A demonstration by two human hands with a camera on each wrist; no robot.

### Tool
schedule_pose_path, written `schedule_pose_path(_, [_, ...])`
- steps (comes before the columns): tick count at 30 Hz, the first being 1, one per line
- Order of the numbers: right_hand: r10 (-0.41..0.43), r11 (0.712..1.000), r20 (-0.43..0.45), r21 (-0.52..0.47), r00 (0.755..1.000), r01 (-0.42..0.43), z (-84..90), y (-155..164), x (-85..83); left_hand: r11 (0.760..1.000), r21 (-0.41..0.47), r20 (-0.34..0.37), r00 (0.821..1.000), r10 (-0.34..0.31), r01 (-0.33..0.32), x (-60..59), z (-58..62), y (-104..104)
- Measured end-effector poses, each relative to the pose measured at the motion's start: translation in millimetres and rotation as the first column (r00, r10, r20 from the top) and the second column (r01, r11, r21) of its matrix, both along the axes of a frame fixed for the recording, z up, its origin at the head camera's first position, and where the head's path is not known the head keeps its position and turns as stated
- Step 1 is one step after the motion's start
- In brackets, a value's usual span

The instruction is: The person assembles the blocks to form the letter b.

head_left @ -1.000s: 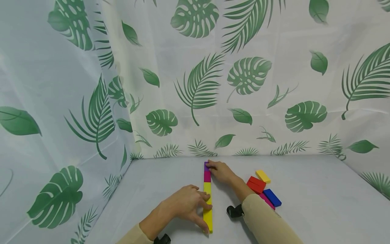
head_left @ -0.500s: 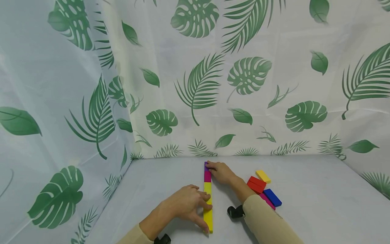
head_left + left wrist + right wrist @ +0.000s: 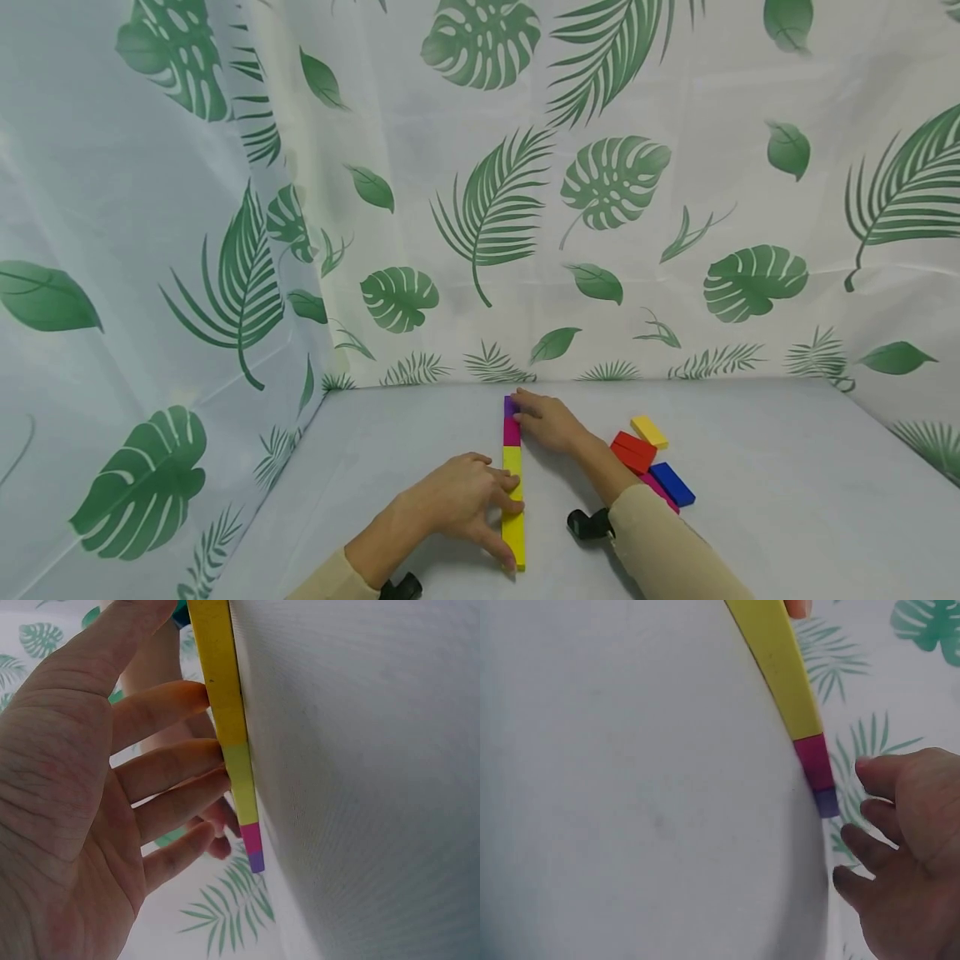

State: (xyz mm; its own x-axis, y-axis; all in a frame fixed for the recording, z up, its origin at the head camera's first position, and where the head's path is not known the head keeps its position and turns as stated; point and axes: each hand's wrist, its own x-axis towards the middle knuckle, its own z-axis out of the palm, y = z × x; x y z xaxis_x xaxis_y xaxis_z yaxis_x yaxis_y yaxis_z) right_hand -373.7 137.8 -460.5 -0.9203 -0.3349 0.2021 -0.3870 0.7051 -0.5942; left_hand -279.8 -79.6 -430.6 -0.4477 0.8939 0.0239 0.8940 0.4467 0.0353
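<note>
Our left hand [image 3: 457,500] lies on the grey table [image 3: 750,467] with straight, spread fingers pressed against the near yellow end of the line of blocks [image 3: 513,483], which runs away from us at the table's middle. Our right hand [image 3: 551,423], fingers loosely extended, touches the far purple end. We judge even, gentle side pressure keeps the row straight; loose blocks [image 3: 648,457] lie just right.

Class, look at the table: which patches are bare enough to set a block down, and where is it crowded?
Bare cloth lies left of the block row, out to the leaf-print curtain, and right of the loose blocks toward the table's right edge. It is crowded between the row and those loose blocks, where the right hand and forearm lie. The left hand touches the row's near yellow end.
</note>
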Motion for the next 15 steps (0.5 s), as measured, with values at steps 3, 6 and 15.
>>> schedule_pose_path(3, [-0.020, 0.999, -0.014, -0.034, 1.000, 0.020, 2.5, 1.6, 4.4, 1.000, -0.002, -0.001, 1.000, 0.001, -0.001, 0.3, 0.5, 0.5])
schedule_pose_path(6, [-0.023, 0.998, -0.039, -0.062, 0.999, 0.020, 5.5, 2.8, 10.2, 1.000, -0.003, -0.003, 1.000, 0.001, -0.001, 0.7, 0.8, 0.7])
schedule_pose_path(15, [-0.024, 0.995, -0.033, -0.099, 0.999, 0.020, 18.5, 1.5, 26.1, 1.000, -0.002, -0.037, 0.999, -0.022, 0.022, 1.2, 0.3, -0.4])
